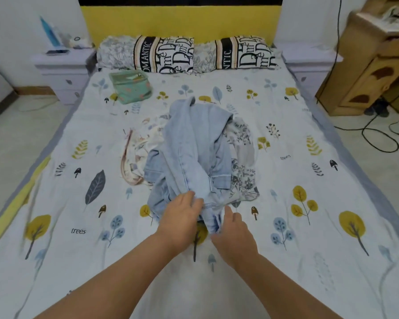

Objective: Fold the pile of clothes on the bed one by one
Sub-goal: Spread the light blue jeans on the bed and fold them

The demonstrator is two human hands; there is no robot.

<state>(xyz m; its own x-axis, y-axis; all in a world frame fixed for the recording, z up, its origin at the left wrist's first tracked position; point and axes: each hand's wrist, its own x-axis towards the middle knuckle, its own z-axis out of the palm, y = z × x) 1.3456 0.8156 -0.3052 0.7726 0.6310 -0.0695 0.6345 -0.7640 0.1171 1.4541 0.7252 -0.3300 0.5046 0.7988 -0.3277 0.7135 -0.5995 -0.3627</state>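
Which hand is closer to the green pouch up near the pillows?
Left. The left hand grips the blue garment on the pouch's side of the pile; the right hand sits farther right. The green pouch lies far beyond both.

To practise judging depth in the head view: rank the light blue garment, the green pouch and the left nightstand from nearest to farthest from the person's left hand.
1. Light blue garment: in the left hand, top of the pile.
2. Green pouch: up the bed, left, near the pillows.
3. Left nightstand: beyond the bed's left edge.
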